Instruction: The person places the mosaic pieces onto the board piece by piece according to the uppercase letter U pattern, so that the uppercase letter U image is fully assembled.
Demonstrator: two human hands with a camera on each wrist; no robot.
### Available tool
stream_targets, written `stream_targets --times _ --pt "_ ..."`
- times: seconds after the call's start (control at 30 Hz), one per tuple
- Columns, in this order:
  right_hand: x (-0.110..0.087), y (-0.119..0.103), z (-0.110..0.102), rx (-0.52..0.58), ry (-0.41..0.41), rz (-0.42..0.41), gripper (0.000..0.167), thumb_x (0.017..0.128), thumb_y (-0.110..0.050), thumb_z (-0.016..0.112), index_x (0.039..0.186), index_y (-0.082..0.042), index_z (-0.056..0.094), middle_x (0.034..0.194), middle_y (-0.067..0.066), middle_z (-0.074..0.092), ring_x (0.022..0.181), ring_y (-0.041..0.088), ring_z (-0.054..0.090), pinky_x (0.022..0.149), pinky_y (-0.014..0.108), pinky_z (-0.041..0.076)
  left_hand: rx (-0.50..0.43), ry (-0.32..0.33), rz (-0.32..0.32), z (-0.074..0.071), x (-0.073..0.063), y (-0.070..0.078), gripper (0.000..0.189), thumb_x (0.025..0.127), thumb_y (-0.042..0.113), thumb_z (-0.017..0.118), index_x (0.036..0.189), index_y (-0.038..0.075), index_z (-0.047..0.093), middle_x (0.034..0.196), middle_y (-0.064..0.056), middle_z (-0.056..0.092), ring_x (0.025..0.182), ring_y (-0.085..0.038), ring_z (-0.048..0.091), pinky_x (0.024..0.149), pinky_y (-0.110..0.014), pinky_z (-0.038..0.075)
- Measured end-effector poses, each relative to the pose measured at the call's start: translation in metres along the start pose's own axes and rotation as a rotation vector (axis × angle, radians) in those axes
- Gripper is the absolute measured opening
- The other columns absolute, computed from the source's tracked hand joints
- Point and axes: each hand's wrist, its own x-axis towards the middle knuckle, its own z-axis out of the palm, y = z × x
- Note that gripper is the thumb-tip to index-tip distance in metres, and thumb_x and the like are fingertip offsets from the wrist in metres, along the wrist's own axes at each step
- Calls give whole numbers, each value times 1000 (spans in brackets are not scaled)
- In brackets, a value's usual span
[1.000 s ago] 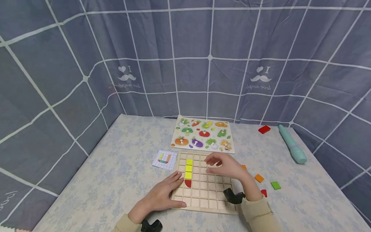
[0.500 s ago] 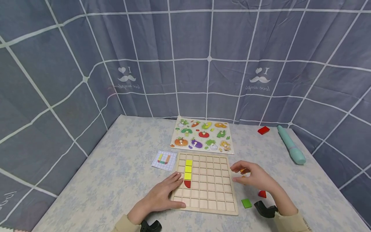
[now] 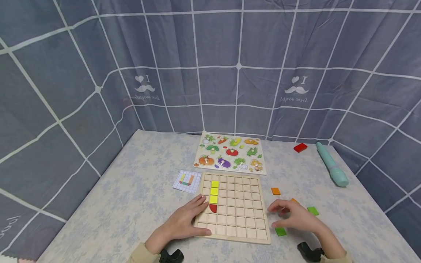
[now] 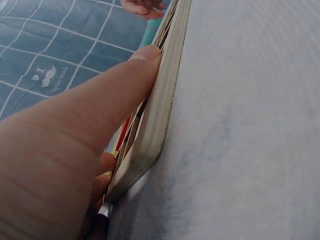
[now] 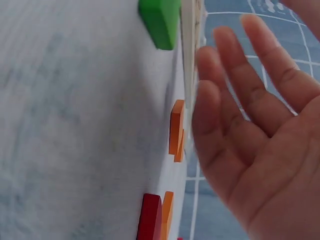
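Observation:
My left hand (image 3: 186, 219) rests on the left edge of a wooden grid board (image 3: 239, 223), fingers spread and thumb on the front rim. In the left wrist view, the thumb (image 4: 107, 97) lies along the board's side. Three yellow squares (image 3: 214, 191) stand in a column on the grid, with a red quarter-round piece (image 3: 213, 208) below them. Right of the board, my right hand (image 3: 297, 216) hovers with loosely bent fingers, holding nothing. Near it lie a green square (image 3: 280, 231), another green square (image 3: 313, 210) and an orange square (image 3: 275, 191). The right wrist view shows a dark red piece (image 5: 149, 217).
A pattern card (image 3: 186, 181) lies left of the board. Behind stands a vegetable knob puzzle (image 3: 230, 152). At the back right are a red block (image 3: 300, 147) and a teal cylindrical object (image 3: 332, 166). Tile-patterned curtain (image 3: 217, 87) encloses the table.
My right hand has left its place above the grid board, moving right and then nearer to me, over the loose pieces. The left hand and the pieces on the board stay put.

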Motion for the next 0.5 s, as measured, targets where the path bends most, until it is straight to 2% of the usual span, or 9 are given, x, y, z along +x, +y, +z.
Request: stream_targets --times 0.17,0.33,0.5 --pt "-4 5 1 25 -13 -16 33 78 -25 78 104 -9 65 104 2 61 88 13 57 75 27 49 3 -5 7 0 1 0 86 81 60 63 143 5 40 151 -8 29 141 -23 19 107 -45 30" --pt "-6 4 1 79 -48 10 35 78 -22 78 106 -7 64 101 3 63 89 15 59 75 26 49 6 -8 2 0 1 1 86 81 60 62 143 5 40 151 -8 29 141 -23 20 107 -45 30" --pt "-7 8 1 59 -72 20 35 77 -23 79 106 -9 64 100 1 62 85 14 56 72 25 47 7 -7 -5 -1 0 1 87 80 62 62 143 7 40 152 -7 29 141 -22 19 107 -45 30"
